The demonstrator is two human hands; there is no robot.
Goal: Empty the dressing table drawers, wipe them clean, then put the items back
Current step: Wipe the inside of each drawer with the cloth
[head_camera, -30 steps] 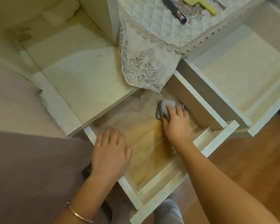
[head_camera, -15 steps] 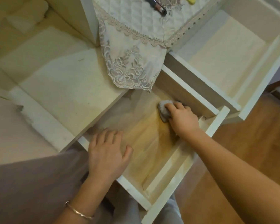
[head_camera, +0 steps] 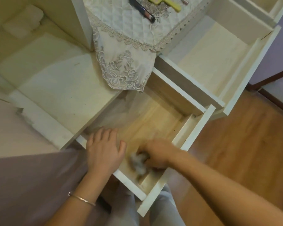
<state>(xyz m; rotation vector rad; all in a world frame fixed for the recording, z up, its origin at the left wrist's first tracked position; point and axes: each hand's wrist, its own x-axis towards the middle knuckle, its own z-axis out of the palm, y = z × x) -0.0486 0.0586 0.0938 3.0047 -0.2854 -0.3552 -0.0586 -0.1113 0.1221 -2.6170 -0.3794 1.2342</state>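
Observation:
A pulled-out lower drawer (head_camera: 194, 128) with a bare wooden bottom lies open in front of me. My right hand (head_camera: 157, 154) grips a crumpled grey cloth (head_camera: 138, 162) and holds it down on the drawer bottom near the front corner; the hand and cloth are blurred. My left hand (head_camera: 103, 149) rests flat, fingers spread, on the drawer's left wall and bottom. A second white drawer (head_camera: 232, 88) stands open to the upper right, with nothing in it.
A lace-edged quilted cover (head_camera: 121, 51) hangs off the dressing table top over the drawer's back. On it lie a dark tube (head_camera: 141, 9) and a yellow comb (head_camera: 167, 3). A white shelf board (head_camera: 55, 85) is at left, wooden floor (head_camera: 235, 152) at right.
My right hand has swept the cloth from the drawer's back right corner toward me, to the front near my left hand. My left hand has stayed in place.

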